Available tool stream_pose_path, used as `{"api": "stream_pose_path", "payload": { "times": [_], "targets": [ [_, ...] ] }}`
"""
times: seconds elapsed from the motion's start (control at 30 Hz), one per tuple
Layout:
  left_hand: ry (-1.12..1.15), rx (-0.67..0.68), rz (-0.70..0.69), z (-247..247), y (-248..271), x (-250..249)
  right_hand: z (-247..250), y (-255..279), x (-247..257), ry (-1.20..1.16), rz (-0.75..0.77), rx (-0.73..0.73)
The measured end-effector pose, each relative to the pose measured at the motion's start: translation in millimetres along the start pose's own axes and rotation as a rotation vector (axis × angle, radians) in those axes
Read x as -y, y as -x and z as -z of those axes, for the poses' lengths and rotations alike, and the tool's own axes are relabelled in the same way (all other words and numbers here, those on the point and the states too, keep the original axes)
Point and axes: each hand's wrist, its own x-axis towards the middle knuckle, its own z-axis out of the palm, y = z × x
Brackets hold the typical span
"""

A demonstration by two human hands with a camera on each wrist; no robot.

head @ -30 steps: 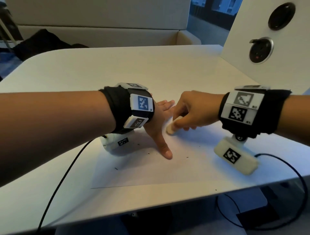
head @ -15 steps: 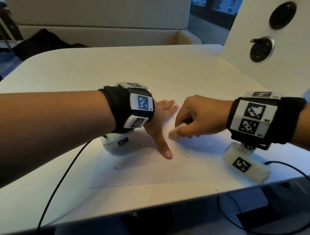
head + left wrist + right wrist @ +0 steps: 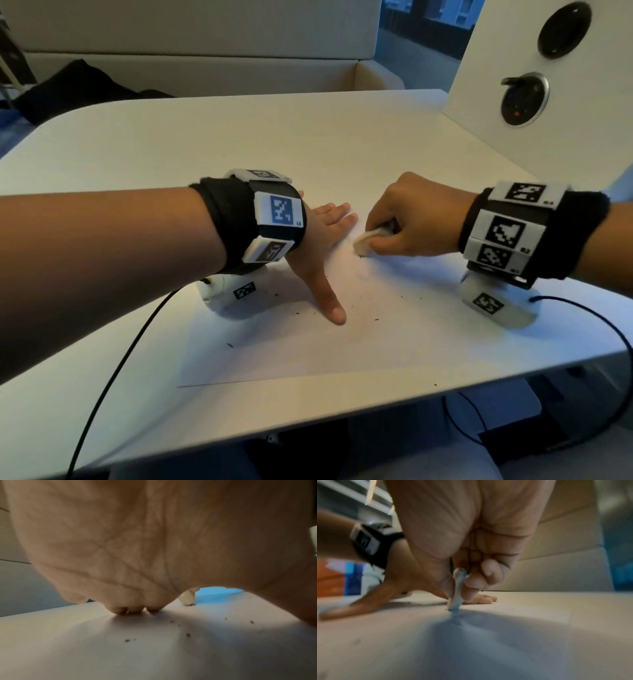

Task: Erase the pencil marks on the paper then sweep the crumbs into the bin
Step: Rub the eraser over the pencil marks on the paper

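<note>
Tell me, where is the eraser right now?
In the head view the eraser is pinched in the right hand, tip on the paper, just right of the left hand's fingers.

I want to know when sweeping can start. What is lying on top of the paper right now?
On the paper: the flat left hand pressing it, the eraser pinched by the right hand, and dark crumbs. Anything under the hands is hidden.

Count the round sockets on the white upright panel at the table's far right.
2. The upper socket sits near the top of the panel. The lower socket, metal-rimmed, is just below it. The panel runs out of frame, so more may be hidden.
</note>
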Motion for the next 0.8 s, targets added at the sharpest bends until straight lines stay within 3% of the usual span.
{"api": "stream_pose_path", "payload": {
  "times": [0.13, 0.3, 0.47, 0.63, 0.8],
  "targets": [
    [0.022, 0.019, 0.006, 0, -1, 1, -6, 12, 19, -0.088, 0.137, 0.086],
    [-0.001, 0.013, 0.004, 2, 1, -1, 0, 3, -3, -0.023, -0.019, 0.027],
    [0.01, 0.018, 0.014, 1, 1, -1, -4, 12, 16, -0.122, 0.059, 0.142],
    [-0.024, 0.018, 0.009, 2, 3, -1, 1, 1, -6, -0.066, -0.082, 0.035],
    [-0.01, 0.032, 0.014, 2, 3, -1, 4, 4, 6, -0.159, -0.038, 0.196]
  ]
}}
